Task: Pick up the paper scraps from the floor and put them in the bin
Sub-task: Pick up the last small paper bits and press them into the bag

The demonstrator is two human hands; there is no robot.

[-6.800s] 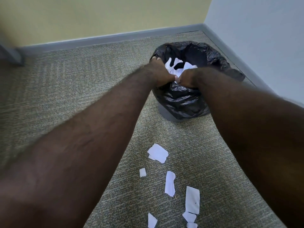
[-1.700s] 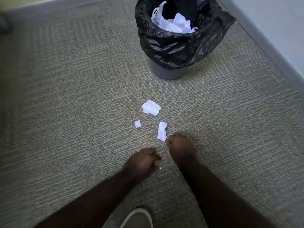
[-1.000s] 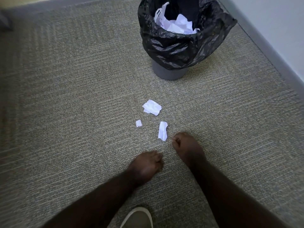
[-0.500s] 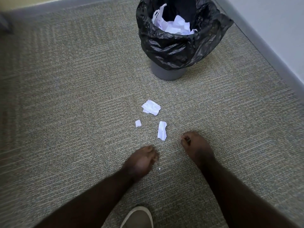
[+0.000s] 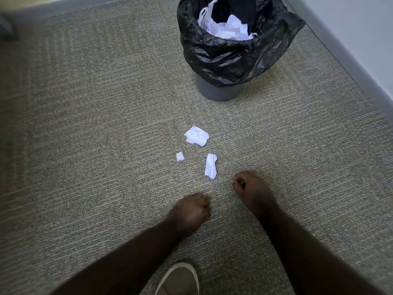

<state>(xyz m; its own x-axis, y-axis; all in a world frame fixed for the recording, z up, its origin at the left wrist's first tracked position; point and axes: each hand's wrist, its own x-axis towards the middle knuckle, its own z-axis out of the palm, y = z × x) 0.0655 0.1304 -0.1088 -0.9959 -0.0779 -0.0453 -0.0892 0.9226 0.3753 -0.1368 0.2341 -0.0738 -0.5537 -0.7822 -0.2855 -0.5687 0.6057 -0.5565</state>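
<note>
Three white paper scraps lie on the carpet: a crumpled large scrap point(image 5: 196, 136), a tiny scrap point(image 5: 180, 156) and a long scrap point(image 5: 210, 166). Beyond them stands the grey bin point(image 5: 219, 91) with a black bag liner point(image 5: 234, 56), and crumpled paper point(image 5: 225, 28) is inside it. My right hand point(image 5: 248, 188) is a closed fist just right of and below the long scrap, not touching it. Closer to me, my left hand point(image 5: 191, 211) has its fingers curled shut low over the carpet. No paper shows in either fist.
A grey baseboard and pale wall point(image 5: 350, 67) run along the right behind the bin. The toe of my shoe point(image 5: 178, 279) shows at the bottom. A dark object point(image 5: 6, 28) sits at the far left edge.
My right hand slid to the right, away from the long scrap's lower end. My left hand stayed almost in place. The three scraps have not moved.
</note>
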